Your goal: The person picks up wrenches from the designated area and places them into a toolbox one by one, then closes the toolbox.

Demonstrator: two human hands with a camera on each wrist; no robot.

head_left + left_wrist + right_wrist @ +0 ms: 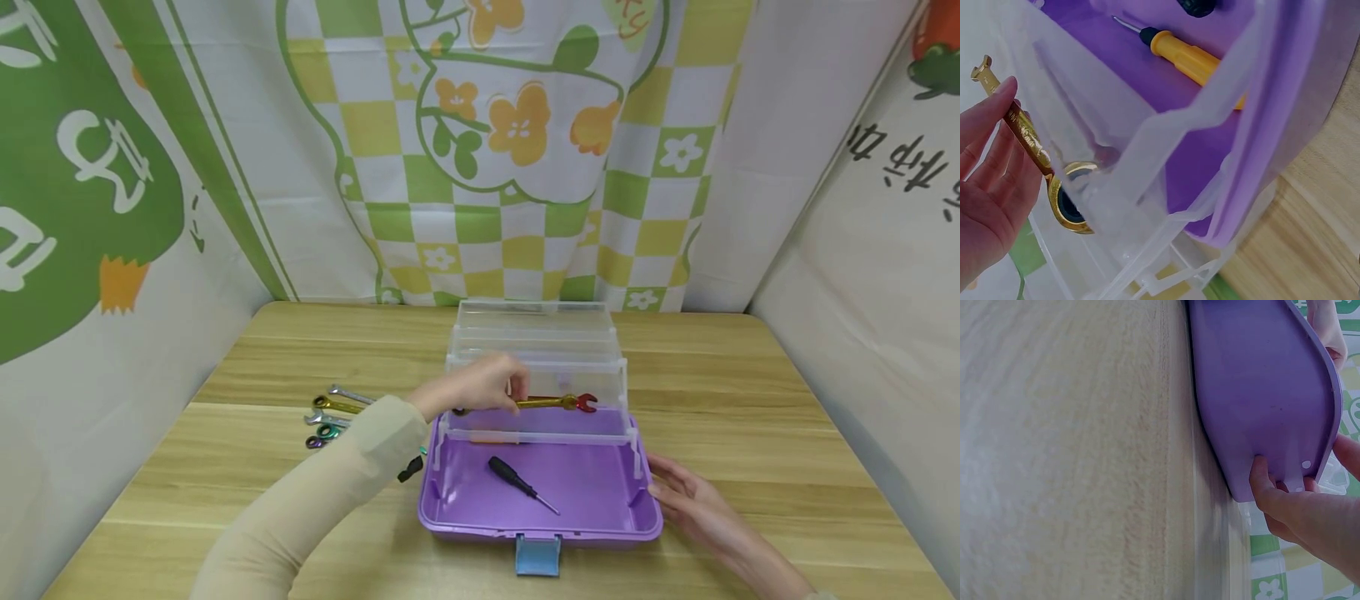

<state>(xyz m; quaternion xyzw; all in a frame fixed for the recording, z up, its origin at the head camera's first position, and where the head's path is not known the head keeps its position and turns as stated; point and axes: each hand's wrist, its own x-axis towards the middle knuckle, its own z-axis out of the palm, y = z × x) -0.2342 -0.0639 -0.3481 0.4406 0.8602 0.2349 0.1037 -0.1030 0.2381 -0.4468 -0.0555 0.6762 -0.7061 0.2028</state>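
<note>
My left hand (487, 383) pinches a gold ratchet wrench (1029, 140) between thumb and fingers, over the clear upper tray of a purple toolbox (540, 533). The wrench's ring end overlaps the tray wall (1141, 156) in the left wrist view. Behind it, a red wrench (588, 402) lies in the tray. My right hand (693, 508) holds the toolbox's right side, thumb at the rim and fingers (1263, 481) against the outer wall. Inside the box bottom lie a black screwdriver (513, 477) and a yellow-handled screwdriver (1185, 57), the latter mostly under the tray.
Several wrenches (330, 406) in different colours lie left of the toolbox, partly behind the left sleeve. A black-handled tool (410, 469) shows by the box's left wall. The blue latch (537, 557) hangs down in front. A patterned curtain (517, 233) backs the wooden table (750, 400).
</note>
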